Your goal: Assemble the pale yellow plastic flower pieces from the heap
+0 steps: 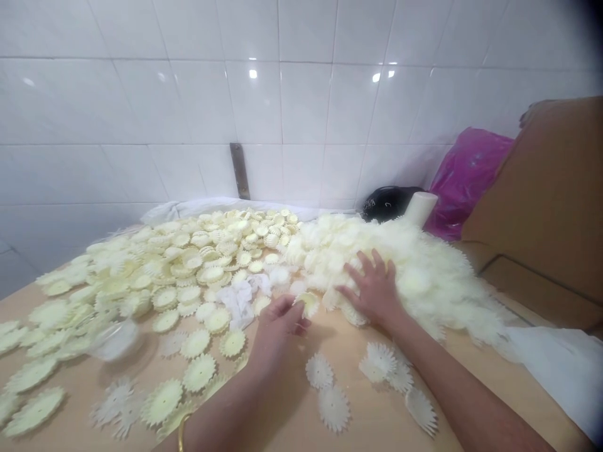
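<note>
Pinched between the thumb and fingers of my left hand is a small pale yellow scalloped disc, held just above the table. My right hand has its fingers spread against the near side of a heap of thin white frilled pieces. On the left spreads a large pile of pale yellow scalloped discs, some stacked. Loose white toothed discs lie flat between my forearms, with a few overlapping ones by my right wrist.
A clear plastic bowl sits among the discs at left. Crumpled white tissue lies near the middle. Behind the white heap are a white cylinder, a black bag and a magenta bag. A cardboard box stands at right.
</note>
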Demonstrator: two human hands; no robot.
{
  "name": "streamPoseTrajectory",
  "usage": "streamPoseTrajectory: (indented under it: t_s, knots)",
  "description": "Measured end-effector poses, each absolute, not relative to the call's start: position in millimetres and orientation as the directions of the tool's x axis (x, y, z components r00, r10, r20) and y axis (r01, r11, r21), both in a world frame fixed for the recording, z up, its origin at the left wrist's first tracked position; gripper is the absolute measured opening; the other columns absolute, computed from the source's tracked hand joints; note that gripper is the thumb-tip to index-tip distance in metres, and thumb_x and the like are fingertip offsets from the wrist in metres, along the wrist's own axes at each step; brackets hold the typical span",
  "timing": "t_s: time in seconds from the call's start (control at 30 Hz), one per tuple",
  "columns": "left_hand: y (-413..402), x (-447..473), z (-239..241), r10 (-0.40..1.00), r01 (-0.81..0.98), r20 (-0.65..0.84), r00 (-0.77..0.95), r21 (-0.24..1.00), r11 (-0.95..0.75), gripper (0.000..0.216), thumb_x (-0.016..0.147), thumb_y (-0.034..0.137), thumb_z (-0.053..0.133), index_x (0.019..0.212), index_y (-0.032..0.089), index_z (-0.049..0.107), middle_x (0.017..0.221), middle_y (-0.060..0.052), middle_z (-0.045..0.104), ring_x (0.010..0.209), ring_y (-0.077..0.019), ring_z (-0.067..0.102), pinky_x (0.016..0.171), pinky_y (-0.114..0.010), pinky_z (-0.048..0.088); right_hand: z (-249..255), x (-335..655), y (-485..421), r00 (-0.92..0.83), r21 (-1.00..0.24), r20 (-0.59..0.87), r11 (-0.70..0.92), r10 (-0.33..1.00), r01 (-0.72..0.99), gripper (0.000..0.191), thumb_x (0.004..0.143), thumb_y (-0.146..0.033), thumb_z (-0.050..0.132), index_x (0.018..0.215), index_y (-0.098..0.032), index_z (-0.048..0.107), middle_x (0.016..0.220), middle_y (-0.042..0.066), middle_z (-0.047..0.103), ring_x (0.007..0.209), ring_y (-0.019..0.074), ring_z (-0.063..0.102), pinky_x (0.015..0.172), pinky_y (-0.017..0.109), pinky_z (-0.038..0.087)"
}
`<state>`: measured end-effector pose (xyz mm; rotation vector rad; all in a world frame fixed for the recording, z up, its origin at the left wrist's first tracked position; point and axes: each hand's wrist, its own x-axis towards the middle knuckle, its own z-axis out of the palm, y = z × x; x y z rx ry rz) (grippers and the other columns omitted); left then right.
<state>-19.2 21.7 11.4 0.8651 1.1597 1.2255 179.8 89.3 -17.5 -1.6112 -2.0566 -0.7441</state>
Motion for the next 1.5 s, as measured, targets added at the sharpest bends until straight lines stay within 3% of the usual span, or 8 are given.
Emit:
streamPoseTrajectory:
  t_s: [0.23, 0.37, 0.47, 0.67, 0.8, 1.13, 1.33, 1.5]
  knots:
    - [19, -17, 10, 0.975, -0.233, -0.220, -0.007, 0.949, 0.212, 0.025, 0.060, 0.032, 0.067, 0.057, 0.016, 0.047, 0.050, 0.003, 0.050, 0.047, -0.0096, 0.050, 0.047, -0.021, 0.038, -1, 166, 68, -0.246, 0.070, 0.751, 0.296, 0.613, 0.953, 0.040, 0.081, -0.043, 0.044, 0.110, -0.018, 0.057, 0.126, 0.015, 0.042, 0.113, 0.0339, 0.033, 0.087, 0.048, 0.027]
    - [18, -17, 8, 0.980, -0.234, -0.196, 0.020, 0.953, 0.195, 0.028, 0.063, 0.032, 0.066, 0.055, 0.016, 0.044, 0.047, 0.004, 0.049, 0.045, -0.0083, 0.048, 0.050, -0.022, 0.039, 12, 156, 51, -0.218, -0.137, 0.802, 0.526, 0.557, 0.840, 0.022, 0.081, -0.030, 0.049, 0.095, -0.019, 0.061, 0.103, 0.011, 0.058, 0.096, 0.0256, 0.047, 0.081, 0.041, 0.034]
    - [16, -17, 9, 0.985, -0.248, -0.158, 0.067, 0.954, 0.170, 0.030, 0.064, 0.032, 0.066, 0.054, 0.016, 0.043, 0.044, 0.005, 0.047, 0.044, -0.0077, 0.047, 0.051, -0.022, 0.038, 19, 144, 39, -0.268, -0.480, 0.650, 0.658, 0.711, 0.580, 0.023, 0.077, -0.032, 0.055, 0.095, -0.018, 0.058, 0.089, 0.007, 0.060, 0.082, 0.0185, 0.052, 0.071, 0.032, 0.042]
    - [13, -17, 7, 0.977, -0.288, -0.128, 0.170, 0.942, 0.174, 0.033, 0.064, 0.031, 0.067, 0.052, 0.016, 0.040, 0.047, 0.004, 0.049, 0.046, -0.0074, 0.047, 0.051, -0.022, 0.038, 16, 130, 33, -0.472, -0.903, 0.225, 0.365, 0.852, 0.229, 0.020, 0.072, -0.036, 0.060, 0.077, -0.017, 0.055, 0.066, -0.001, 0.057, 0.062, 0.0119, 0.052, 0.060, 0.025, 0.041]
    - [16, -16, 3, 0.962, -0.380, -0.201, 0.186, 0.888, 0.259, 0.028, 0.064, 0.033, 0.068, 0.061, 0.015, 0.047, 0.055, 0.003, 0.053, 0.045, -0.0066, 0.048, 0.047, -0.020, 0.037, 15, 128, 34, -0.432, -0.915, 0.283, 0.376, 0.856, 0.146, 0.021, 0.076, -0.034, 0.055, 0.067, -0.016, 0.054, 0.058, -0.002, 0.051, 0.054, 0.0096, 0.047, 0.053, 0.022, 0.037]
    - [16, -14, 6, 0.963, -0.468, -0.230, 0.139, 0.842, 0.269, 0.025, 0.067, 0.032, 0.066, 0.069, 0.014, 0.048, 0.055, 0.000, 0.054, 0.047, -0.0069, 0.049, 0.047, -0.019, 0.038, 11, 118, 26, -0.031, -0.703, 0.573, 0.511, 0.819, 0.495, 0.029, 0.084, -0.029, 0.043, 0.058, -0.016, 0.046, 0.054, -0.002, 0.043, 0.051, 0.0092, 0.039, 0.048, 0.021, 0.032]
    - [21, -18, 1, 0.967, -0.429, -0.251, 0.037, 0.870, 0.243, 0.026, 0.065, 0.028, 0.067, 0.065, 0.016, 0.044, 0.053, 0.001, 0.053, 0.046, -0.0078, 0.050, 0.047, -0.019, 0.039, 23, 141, 39, 0.247, -0.821, 0.490, 0.346, 0.836, 0.455, 0.033, 0.080, -0.038, 0.048, 0.055, -0.017, 0.043, 0.046, -0.005, 0.037, 0.042, 0.0068, 0.031, 0.039, 0.020, 0.026]
    - [18, -16, 9, 0.952, -0.452, -0.299, 0.064, 0.842, 0.295, 0.021, 0.062, 0.015, 0.065, 0.067, 0.017, 0.044, 0.060, 0.000, 0.056, 0.051, -0.0116, 0.056, 0.051, -0.023, 0.042, 27, 144, 40, 0.014, -0.882, 0.356, 0.331, 0.935, 0.335, 0.033, 0.079, -0.039, 0.050, 0.056, -0.017, 0.043, 0.049, -0.005, 0.036, 0.046, 0.0076, 0.033, 0.045, 0.020, 0.029]
